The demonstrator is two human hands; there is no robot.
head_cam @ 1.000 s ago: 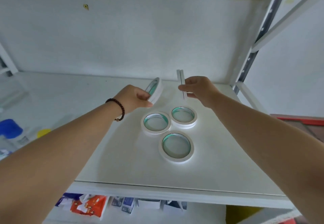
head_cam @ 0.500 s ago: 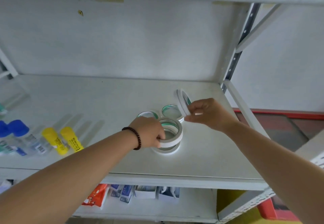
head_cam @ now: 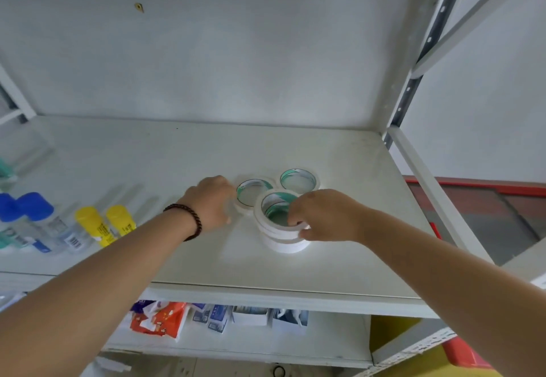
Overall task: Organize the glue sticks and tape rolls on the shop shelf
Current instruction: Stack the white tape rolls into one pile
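The right hand [head_cam: 325,217] pinches the top roll of the tape stack [head_cam: 280,229], fingers over its rim. The left hand [head_cam: 211,202], its fingers bent, touches the side of a flat tape roll [head_cam: 252,192] just left of the stack (how firm its grip is I cannot tell). Behind the stack lies another roll [head_cam: 299,181]. Far left of the stack on the shelf [head_cam: 339,264] lie yellow-capped glue sticks [head_cam: 103,223] and blue-capped ones [head_cam: 32,220].

White shelf [head_cam: 339,264] carries: stack of tape rolls [head_cam: 285,239] right of centre, two single rolls [head_cam: 251,192] [head_cam: 299,181] flat behind it, glue sticks [head_cam: 97,226] lying at left.
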